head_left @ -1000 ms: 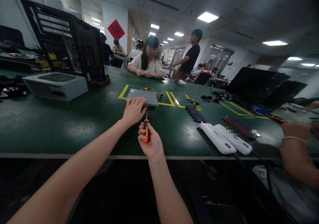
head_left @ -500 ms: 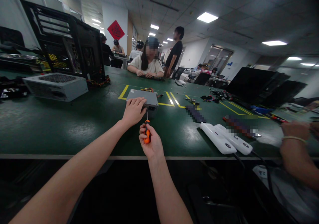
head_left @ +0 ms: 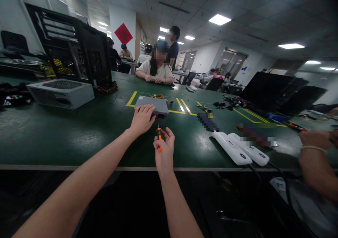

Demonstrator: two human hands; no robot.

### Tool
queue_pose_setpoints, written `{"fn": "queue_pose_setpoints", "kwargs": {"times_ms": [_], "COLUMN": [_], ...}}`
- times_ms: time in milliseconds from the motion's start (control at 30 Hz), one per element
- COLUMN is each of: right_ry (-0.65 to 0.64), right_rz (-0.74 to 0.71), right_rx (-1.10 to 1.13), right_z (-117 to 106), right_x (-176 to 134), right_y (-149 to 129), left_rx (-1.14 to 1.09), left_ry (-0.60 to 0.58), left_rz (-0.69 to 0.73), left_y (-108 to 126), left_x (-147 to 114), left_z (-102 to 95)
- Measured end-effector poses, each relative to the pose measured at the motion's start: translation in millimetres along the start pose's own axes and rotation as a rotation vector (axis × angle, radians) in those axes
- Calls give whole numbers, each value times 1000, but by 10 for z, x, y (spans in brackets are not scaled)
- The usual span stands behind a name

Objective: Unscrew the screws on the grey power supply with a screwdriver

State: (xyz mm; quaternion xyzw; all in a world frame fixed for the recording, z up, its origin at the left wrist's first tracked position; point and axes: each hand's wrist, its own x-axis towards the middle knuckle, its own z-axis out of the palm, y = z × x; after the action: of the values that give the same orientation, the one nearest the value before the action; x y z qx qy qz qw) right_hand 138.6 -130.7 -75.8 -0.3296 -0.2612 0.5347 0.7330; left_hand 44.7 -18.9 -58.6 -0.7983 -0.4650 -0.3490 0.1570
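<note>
A small grey computer power supply (head_left: 155,104) lies on the green table, with colored wires at its far edge. My left hand (head_left: 143,119) grips its near left corner, fingers over the top and thumb at the front. The orange and black screwdriver (head_left: 159,139) is in my right hand (head_left: 165,148), pinched by the handle with some fingers lifted away. Its tip points up toward the power supply's near face and appears apart from it. That near face is partly in shadow, so its screws cannot be made out.
To the left stand a larger power supply (head_left: 62,93) and a black computer case (head_left: 74,47). White handheld devices (head_left: 233,148) with cables lie on the right of the table (head_left: 105,142), near a co-worker's arm (head_left: 315,153). Another person (head_left: 155,67) sits across.
My right hand has drawn the screwdriver back from the power supply and slightly right, loosening its fingers. My left hand stays on the power supply. A standing person behind has moved left.
</note>
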Motion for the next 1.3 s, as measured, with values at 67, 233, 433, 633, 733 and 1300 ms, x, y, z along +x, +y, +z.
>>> {"fn": "queue_pose_setpoints", "kwargs": {"times_ms": [67,233,433,633,733,1300], "right_ry": [-24,-125,-187,-448,-602,-723], "right_rz": [-110,-340,-658,-724,-748,-705], "right_rx": [-168,-581,-1027,-1085,-1101,-854], "right_z": [-34,-109,-137,-79,-67,-424], "right_x": [5,-14,-20,73,83,474], "right_y": [34,12,-193,-363,-461,-556], "left_rx": [1,-1,-7,-22,-29,-26], "left_ry": [-1,-8,-5,-8,-12,-4], "left_rz": [-1,-8,-3,3,-6,1], "left_y": [1,8,-1,-22,-25,-13], "left_x": [1,1,-3,3,4,-5], "left_z": [-6,-14,2,28,31,22]}}
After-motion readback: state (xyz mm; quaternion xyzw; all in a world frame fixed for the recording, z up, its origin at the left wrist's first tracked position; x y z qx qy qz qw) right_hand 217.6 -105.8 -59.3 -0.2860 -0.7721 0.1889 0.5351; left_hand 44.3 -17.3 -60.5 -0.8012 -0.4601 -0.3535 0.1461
